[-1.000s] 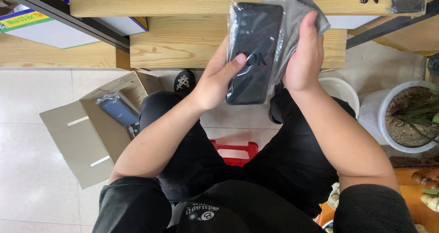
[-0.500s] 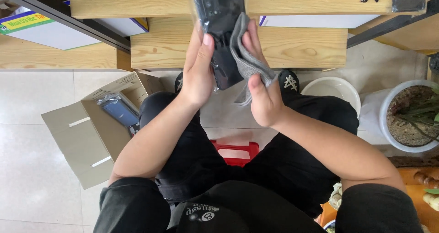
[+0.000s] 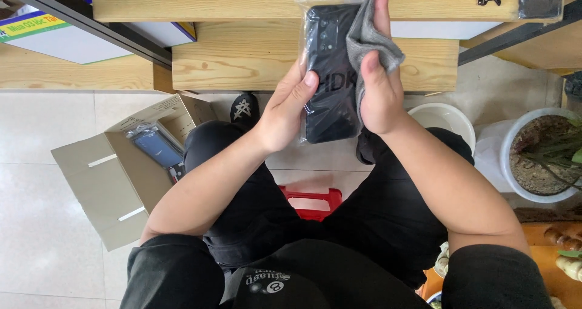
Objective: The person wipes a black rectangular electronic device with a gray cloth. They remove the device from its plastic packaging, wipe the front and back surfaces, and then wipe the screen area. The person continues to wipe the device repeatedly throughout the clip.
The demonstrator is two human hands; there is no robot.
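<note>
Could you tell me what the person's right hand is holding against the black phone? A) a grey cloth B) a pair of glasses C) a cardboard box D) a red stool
A: the right hand grips a grey cloth pressed against the black phone, which sits in a clear plastic sleeve held by the left hand.

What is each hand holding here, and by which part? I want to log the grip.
The left hand holds the black phone in its clear bag by its left edge. The right hand presses a grey cloth against the right side.
</note>
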